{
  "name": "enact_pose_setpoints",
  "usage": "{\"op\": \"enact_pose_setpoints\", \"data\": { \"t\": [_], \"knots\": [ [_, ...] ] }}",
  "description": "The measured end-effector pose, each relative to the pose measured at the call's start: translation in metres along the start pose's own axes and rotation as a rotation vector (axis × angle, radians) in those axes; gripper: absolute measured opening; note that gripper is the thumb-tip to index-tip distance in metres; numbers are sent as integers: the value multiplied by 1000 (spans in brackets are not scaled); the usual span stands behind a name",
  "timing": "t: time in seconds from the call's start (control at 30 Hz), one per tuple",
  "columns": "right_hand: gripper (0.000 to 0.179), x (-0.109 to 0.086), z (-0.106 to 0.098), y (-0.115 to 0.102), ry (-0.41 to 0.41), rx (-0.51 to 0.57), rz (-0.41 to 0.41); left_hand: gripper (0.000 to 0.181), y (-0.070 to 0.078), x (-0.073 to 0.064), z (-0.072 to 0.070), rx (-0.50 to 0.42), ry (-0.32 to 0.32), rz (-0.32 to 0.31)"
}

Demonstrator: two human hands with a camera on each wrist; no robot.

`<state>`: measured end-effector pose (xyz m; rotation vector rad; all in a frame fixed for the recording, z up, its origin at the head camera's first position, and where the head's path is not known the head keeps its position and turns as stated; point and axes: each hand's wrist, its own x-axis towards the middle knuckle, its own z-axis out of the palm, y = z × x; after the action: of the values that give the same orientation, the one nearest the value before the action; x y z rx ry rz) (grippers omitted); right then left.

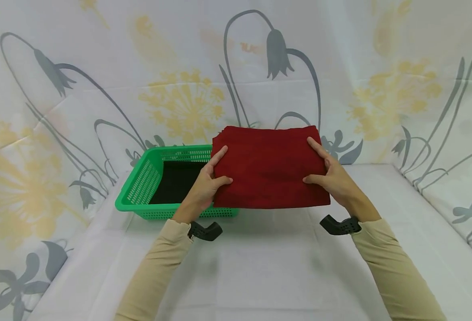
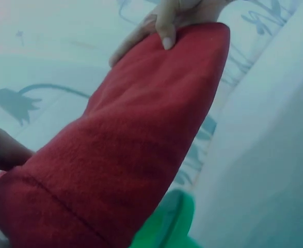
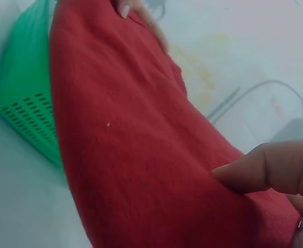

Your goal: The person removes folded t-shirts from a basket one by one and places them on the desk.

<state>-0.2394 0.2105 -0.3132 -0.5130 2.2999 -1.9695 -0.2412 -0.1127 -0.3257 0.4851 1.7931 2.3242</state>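
Note:
A folded red cloth (image 1: 270, 169) is held up in front of the body, above the white table. My left hand (image 1: 205, 185) grips its left side, thumb on the near face. On the opposite side my right hand (image 1: 334, 178) pinches it the same way, thumb pressed on the cloth. In the left wrist view the red cloth (image 2: 125, 124) shows a stitched seam near the left hand. The right wrist view has the right thumb (image 3: 265, 168) denting the cloth's surface. Part of the fingers lies hidden behind the fabric.
A green plastic basket (image 1: 139, 183) with perforated walls stands on the white table (image 1: 260, 267), left of the cloth and partly covered by it. Inside lies a folded black cloth (image 1: 180, 178). A flower-printed fabric (image 1: 188, 67) hangs behind the table.

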Motion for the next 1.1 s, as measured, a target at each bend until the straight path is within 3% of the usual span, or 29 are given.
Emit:
{"op": "enact_pose_setpoints", "data": {
  "t": [0.4,0.73,1.1],
  "knots": [
    [94,-20,-25,2,37,17,-3,78,-21,9,34,-39,26,34],
    [91,-31,-46,2,87,-20,60,79,-35,18,58,-58,24,65],
    [94,-37,-62,8,91,-96,58,80,-47,26,74,-19,31,26]
  ]
}}
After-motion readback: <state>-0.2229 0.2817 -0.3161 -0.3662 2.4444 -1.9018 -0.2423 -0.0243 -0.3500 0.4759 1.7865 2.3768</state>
